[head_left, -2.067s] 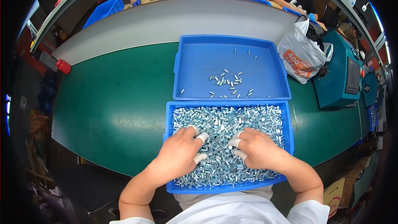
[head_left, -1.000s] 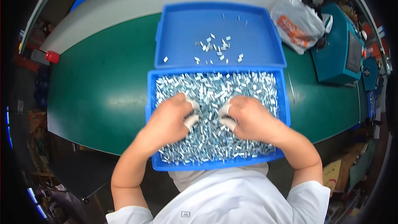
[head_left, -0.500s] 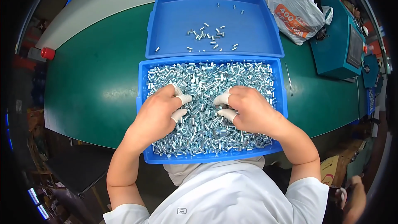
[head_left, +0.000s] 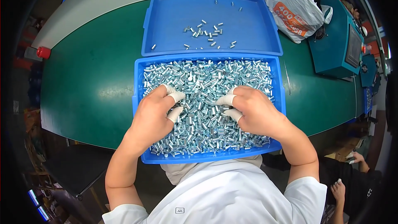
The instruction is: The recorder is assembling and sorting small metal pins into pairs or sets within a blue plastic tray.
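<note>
Small shiny cylindrical metal sleeves [head_left: 207,130] fill the near blue tray [head_left: 211,158] in a deep layer. My left hand [head_left: 151,110] rests on the left part of this layer, white finger covers on its thumb and fingers. A gap shows between thumb and fingers, with fingertips touching the sleeves. My right hand [head_left: 258,110] mirrors it on the right side, also in white finger covers, thumb and fingers apart. I see no sleeve clearly gripped in either hand. Sleeves may be hidden under the fingertips.
A second blue tray [head_left: 174,10] behind holds scattered sleeves. A thin metal rod [head_left: 287,76] lies on the green table [head_left: 87,87] to the right. Beyond stand a white plastic bag [head_left: 292,14] and a teal machine [head_left: 333,43]. Another person's hand [head_left: 338,190] shows at lower right.
My hands have drawn slightly apart over the sleeves, and the gap between them is wider. At lower right, the other person's arms have shifted, with both hands now showing.
</note>
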{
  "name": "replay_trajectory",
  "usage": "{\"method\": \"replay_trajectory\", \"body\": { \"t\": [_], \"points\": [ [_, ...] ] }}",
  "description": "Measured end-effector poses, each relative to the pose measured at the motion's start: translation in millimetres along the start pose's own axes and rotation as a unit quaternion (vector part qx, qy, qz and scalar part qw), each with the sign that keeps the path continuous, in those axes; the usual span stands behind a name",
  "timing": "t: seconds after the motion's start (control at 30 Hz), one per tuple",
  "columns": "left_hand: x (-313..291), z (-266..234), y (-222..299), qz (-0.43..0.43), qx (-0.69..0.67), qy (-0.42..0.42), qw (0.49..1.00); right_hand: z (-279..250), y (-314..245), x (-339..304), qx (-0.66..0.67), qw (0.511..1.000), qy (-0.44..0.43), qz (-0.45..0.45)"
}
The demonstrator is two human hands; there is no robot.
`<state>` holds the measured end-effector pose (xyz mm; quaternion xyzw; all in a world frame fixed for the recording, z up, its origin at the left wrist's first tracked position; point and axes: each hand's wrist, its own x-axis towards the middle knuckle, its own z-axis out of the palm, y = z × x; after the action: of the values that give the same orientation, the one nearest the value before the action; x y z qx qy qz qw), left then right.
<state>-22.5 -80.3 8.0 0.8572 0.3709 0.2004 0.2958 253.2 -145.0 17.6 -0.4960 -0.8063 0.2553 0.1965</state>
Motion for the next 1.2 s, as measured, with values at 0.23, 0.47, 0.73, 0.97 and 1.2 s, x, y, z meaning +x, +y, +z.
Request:
{"method": "replay_trajectory", "body": {
  "t": [0.23, 0.47, 0.73, 0.97, 1.2],
  "points": [
    [2.4, 1.6, -7.3, 0.03, 0.043, 0.014, 0.999, 1.7, 7.4, -0.2, 0.0, 0.999, 0.054, -0.01],
    [7.5, -1.1, -8.9, 0.034, 0.015, 0.003, 0.999, 0.7, 6.3, 4.5, 0.034, 0.997, 0.062, 0.003],
    [7.1, -3.8, -16.7, 0.039, 0.006, -0.009, 0.999, -3.5, -0.5, 19.2, 0.038, 0.998, 0.036, 0.04],
    [3.5, -26.0, -6.9, 0.03, 0.006, -0.012, 0.999, 3.1, -8.0, 29.3, -0.111, 0.993, -0.033, -0.008],
    [-1.5, -23.2, -4.9, 0.0, 0.068, -0.044, 0.997, 1.5, -14.3, 33.9, -0.155, 0.985, -0.073, -0.003]
  ]
}}
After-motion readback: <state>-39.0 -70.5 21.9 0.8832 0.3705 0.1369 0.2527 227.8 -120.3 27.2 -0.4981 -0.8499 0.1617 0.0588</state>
